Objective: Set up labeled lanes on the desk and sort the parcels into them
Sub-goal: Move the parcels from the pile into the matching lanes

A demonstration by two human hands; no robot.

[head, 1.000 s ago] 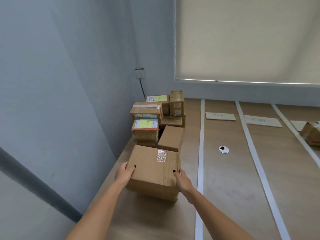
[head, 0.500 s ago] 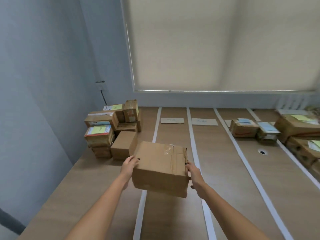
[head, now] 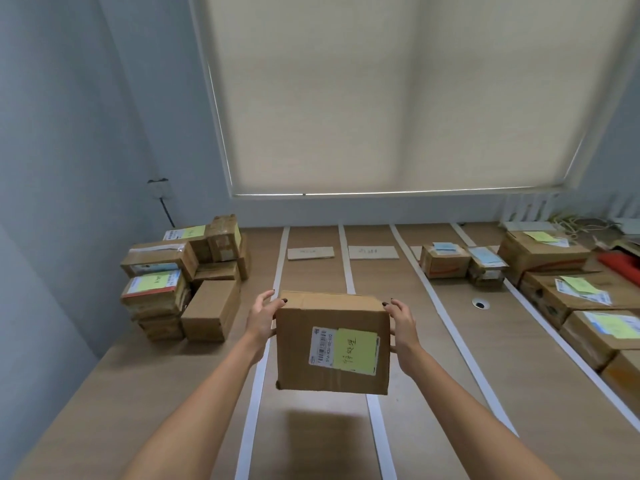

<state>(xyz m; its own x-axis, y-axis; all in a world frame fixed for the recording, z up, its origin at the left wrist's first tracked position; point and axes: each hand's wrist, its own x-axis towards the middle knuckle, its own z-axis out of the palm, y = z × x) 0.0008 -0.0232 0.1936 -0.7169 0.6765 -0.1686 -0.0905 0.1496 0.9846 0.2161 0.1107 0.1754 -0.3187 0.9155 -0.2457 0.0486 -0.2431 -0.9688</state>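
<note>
I hold a brown cardboard parcel (head: 304,358) in the air above the desk, between two white tape strips. Its near face is turned toward me and carries a white barcode label and a green handwritten note. My left hand (head: 261,318) grips its left side and my right hand (head: 401,322) grips its right side. White tape strips (head: 258,372) run front to back across the wooden desk (head: 433,393) and mark lanes. Two paper lane labels (head: 311,253) lie flat at the far ends of the middle lanes.
A stack of unsorted parcels (head: 180,278) stands at the far left against the wall. Sorted parcels (head: 445,259) sit in the right lanes, with larger boxes (head: 568,299) along the right edge. A round cable hole (head: 480,303) is in the desk. A blind covers the window behind.
I lifted the parcel off the desk by the left stack, carried it right over the lanes and tipped it so its labeled face shows. My view swung right and up.
</note>
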